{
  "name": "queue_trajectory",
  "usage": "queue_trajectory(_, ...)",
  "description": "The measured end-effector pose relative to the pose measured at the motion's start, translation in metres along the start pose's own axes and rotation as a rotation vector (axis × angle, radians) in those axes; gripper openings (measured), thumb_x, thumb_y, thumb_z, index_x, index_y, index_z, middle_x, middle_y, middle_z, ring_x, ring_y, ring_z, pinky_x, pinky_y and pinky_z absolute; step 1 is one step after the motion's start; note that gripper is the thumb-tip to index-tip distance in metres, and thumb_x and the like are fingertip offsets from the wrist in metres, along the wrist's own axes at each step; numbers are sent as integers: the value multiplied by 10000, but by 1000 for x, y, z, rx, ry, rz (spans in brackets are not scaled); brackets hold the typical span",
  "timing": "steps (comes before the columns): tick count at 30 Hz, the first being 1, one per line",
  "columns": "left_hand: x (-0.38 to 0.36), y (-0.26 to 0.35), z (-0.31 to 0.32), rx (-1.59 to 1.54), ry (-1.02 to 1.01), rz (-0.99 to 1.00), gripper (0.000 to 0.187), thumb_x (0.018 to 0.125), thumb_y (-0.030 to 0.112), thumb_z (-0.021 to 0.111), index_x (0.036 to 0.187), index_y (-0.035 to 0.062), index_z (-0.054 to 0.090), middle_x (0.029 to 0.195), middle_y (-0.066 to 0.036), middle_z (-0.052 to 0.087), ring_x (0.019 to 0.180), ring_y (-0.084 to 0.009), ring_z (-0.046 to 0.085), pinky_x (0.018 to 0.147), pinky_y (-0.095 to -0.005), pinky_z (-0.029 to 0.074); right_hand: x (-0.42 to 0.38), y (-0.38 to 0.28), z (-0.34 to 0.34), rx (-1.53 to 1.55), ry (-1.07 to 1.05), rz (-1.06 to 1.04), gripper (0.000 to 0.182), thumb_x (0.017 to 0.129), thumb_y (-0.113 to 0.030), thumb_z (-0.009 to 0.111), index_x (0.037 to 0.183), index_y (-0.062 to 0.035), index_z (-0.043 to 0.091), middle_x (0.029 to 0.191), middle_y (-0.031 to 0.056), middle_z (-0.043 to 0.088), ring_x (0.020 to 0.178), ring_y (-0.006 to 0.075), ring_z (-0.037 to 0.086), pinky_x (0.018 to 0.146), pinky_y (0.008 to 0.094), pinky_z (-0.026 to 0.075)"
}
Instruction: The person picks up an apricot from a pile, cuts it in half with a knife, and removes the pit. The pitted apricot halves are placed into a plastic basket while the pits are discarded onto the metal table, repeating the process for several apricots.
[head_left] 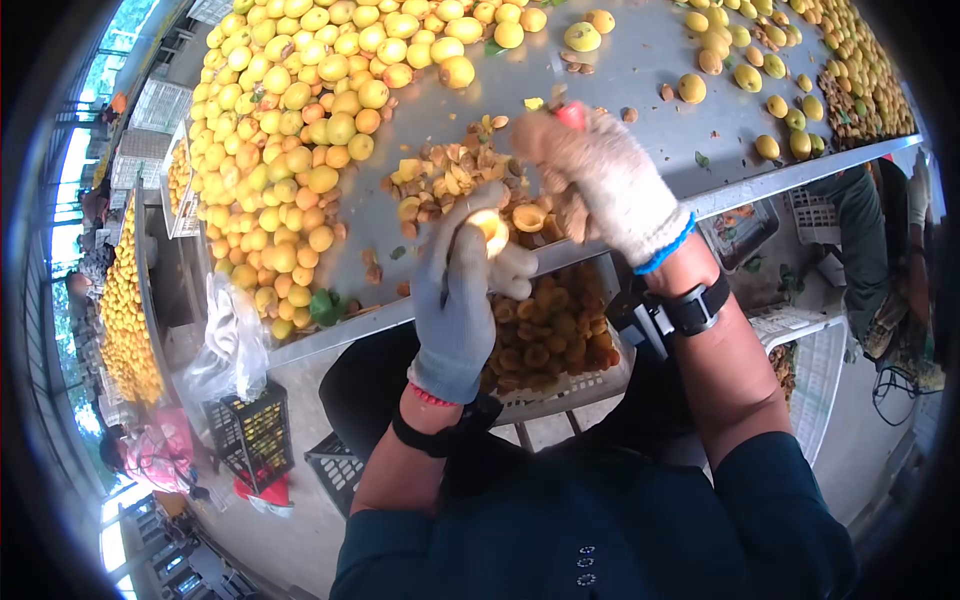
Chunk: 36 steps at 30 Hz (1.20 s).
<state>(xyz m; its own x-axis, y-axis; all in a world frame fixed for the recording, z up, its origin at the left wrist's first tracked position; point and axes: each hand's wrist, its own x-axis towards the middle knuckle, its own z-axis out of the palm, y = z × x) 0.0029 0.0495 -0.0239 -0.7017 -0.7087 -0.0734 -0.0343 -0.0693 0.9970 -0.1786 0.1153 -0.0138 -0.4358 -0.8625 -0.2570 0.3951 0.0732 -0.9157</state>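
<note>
The person's dark shirt (600,530) fills the bottom of the view, with both forearms reaching up from it toward a metal table (620,75). The gloved left hand (465,275) is closed on a halved yellow fruit (490,232); the piece sits at the upper right of the hand, between the grey fingers, its hollow cut face turned up into view. Just to its right, clear of that grip, another cut half (530,217) lies near the table's edge. The gloved right hand (592,170), apart from the held fruit and above and to the right of it, has its fingers curled round a red handle (571,115) that pokes out at the top of the fist; whatever is joined to the handle cannot be made out. Beyond the left hand's fingertips lies a loose heap of pits and scraps (455,172), and a large pile of whole yellow fruit (290,140) spreads to the left. Directly below the hands, under the table's edge, a crate (575,388) holds many darker fruit halves (550,330).
</note>
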Motion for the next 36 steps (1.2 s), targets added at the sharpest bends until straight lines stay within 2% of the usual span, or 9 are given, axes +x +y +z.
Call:
queue_trajectory(5, -43, -4, -31, 65, -25, -271, 371, 1068, 175, 375, 1343, -8, 545, 764, -96, 682, 614, -108, 625, 596, -235, 524, 7, 5, -23, 113, 235, -74, 263, 987, -320, 625, 1025, -60, 628, 629, -44, 532, 411, 41, 461, 344, 172, 358)
queue_trajectory(8, -42, -3, -44, 107, 3, -267, 348, 1066, 177, 387, 1302, 0, 572, 766, -90, 684, 620, -110, 629, 596, -230, 521, 10, 11, -25, -48, 219, -34, 298, 881, -388, 674, 910, -91, 672, 667, 53, 619, 544, 176, 619, 499, 300, 478)
queue_trajectory(12, -41, 0, -42, 120, -31, -261, 345, 1068, 209, 381, 1222, 8, 616, 788, -93, 686, 629, -118, 624, 613, -236, 513, 6, 0, 10, -1269, -28, -13, 271, 802, -344, 704, 957, -122, 700, 902, 169, 705, 882, 371, 681, 791, 466, 536)
queue_trajectory(15, -46, -6, -44, 88, -35, -286, 349, 1071, 218, 380, 1202, 9, 627, 808, -98, 689, 636, -126, 627, 616, -238, 507, 19, 28, 12, -1453, -130, -14, 222, 829, -303, 678, 956, -123, 705, 929, 167, 709, 910, 369, 686, 797, 471, 543)
queue_trajectory(24, -80, -39, -54, 96, -228, -414, 298, 1055, 157, 466, 1274, 10, 604, 1048, -91, 694, 872, -111, 654, 756, -242, 528, 6, 20, 19, -1311, -61, -99, 264, 818, -321, 719, 939, -88, 690, 903, 172, 696, 883, 356, 686, 763, 451, 535)
queue_trajectory(28, -88, -39, -61, 410, -404, -251, 312, 1025, 126, 539, 1320, 40, 590, 1122, -94, 691, 977, -146, 657, 855, -282, 528, -13, 6, 16, -750, -426, -21, 233, 793, -210, 786, 876, -32, 661, 726, 61, 616, 730, 171, 624, 707, 339, 498)
queue_trajectory(29, -88, -37, -65, 517, -434, -126, 309, 1019, 124, 551, 1316, 48, 595, 1076, -103, 708, 949, -164, 674, 851, -296, 534, -16, 3, 19, -912, -396, -191, 172, 834, -188, 765, 847, -44, 673, 729, 17, 631, 607, 125, 585, 591, 291, 486)
queue_trajectory(32, -79, -11, -101, 517, -367, -70, 310, 1012, 150, 568, 1297, 32, 600, 1073, -127, 708, 923, -191, 672, 859, -325, 532, -17, -12, 9, -524, -98, 83, 146, 903, -189, 709, 969, -64, 676, 735, -25, 609, 448, 20, 458, 377, 176, 318)
queue_trajectory(36, -41, 27, -166, 733, -123, -153, 310, 983, 172, 603, 1240, -3, 611, 973, -99, 697, 798, -140, 623, 706, -279, 505, 33, -5, -50, -904, 191, 26, 212, 925, -268, 650, 1000, -72, 679, 784, 66, 671, 577, 156, 582, 505, 313, 441)
